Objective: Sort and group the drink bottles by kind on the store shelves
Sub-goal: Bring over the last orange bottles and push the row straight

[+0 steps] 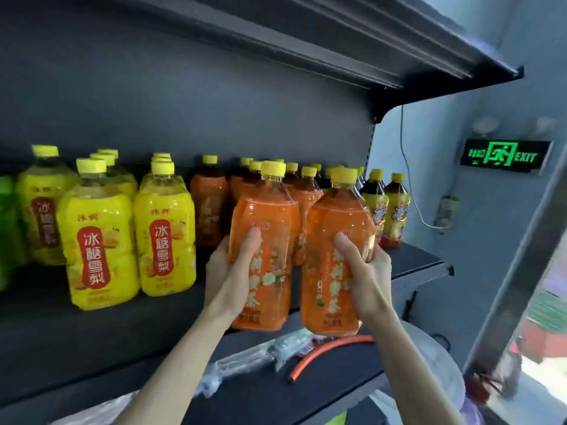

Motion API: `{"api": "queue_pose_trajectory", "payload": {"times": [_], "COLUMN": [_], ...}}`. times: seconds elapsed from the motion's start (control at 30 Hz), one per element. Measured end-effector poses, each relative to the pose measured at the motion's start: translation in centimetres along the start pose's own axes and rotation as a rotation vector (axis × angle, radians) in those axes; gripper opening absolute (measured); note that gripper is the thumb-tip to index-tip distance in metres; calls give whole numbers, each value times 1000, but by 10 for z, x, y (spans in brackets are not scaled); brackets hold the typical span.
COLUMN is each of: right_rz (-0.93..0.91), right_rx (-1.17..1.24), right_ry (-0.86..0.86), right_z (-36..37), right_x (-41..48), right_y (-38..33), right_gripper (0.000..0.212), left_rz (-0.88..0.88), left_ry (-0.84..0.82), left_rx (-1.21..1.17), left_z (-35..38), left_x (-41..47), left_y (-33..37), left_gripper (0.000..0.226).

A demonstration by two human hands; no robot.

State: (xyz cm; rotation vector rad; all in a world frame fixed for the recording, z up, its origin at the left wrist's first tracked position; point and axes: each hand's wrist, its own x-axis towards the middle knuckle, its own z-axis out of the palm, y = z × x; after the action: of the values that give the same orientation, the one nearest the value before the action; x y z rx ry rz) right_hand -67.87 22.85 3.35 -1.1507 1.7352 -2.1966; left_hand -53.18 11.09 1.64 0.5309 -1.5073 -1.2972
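Note:
Each of my hands grips a large orange-labelled tea bottle with a yellow cap, held upright at the front edge of the dark shelf [417,259]. My left hand [228,271] wraps the left orange bottle [270,216]; my right hand [365,271] wraps the right orange bottle [334,302]. Behind them stand several more orange bottles [208,204]. To the left stand several yellow-labelled pear drink bottles [98,240], with a green bottle [6,228] at the far left edge. Two small dark-tea bottles with yellow labels [395,210] stand at the shelf's right end.
Another shelf board [337,41] hangs overhead. The lower shelf holds plastic-wrapped items [245,360] and an orange hose piece [319,354]. A lit green exit sign [503,156] and a white cable [411,191] are on the wall to the right.

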Motion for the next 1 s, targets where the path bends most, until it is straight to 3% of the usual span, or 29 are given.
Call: {"api": "queue_pose_trajectory", "payload": {"times": [0.4,0.53,0.73,1.0], "right_rz": [34,52,63,63], "right_rx": [141,198,241,298], "right_ry": [-297,-323,-349,-373], "right_z": [17,29,35,35], "right_x": [93,101,107,107], "right_y": [69,84,97,99], "right_gripper": [58,66,54,63], "left_rz": [39,33,19,117], "left_ry": [377,411,427,461], "left_rx": [163,179,237,445], "left_z": [27,24,23,26], "left_x": [25,33,40,18], "left_y": [-29,-33,-43,-45], "left_gripper": [83,63,52,78]}}
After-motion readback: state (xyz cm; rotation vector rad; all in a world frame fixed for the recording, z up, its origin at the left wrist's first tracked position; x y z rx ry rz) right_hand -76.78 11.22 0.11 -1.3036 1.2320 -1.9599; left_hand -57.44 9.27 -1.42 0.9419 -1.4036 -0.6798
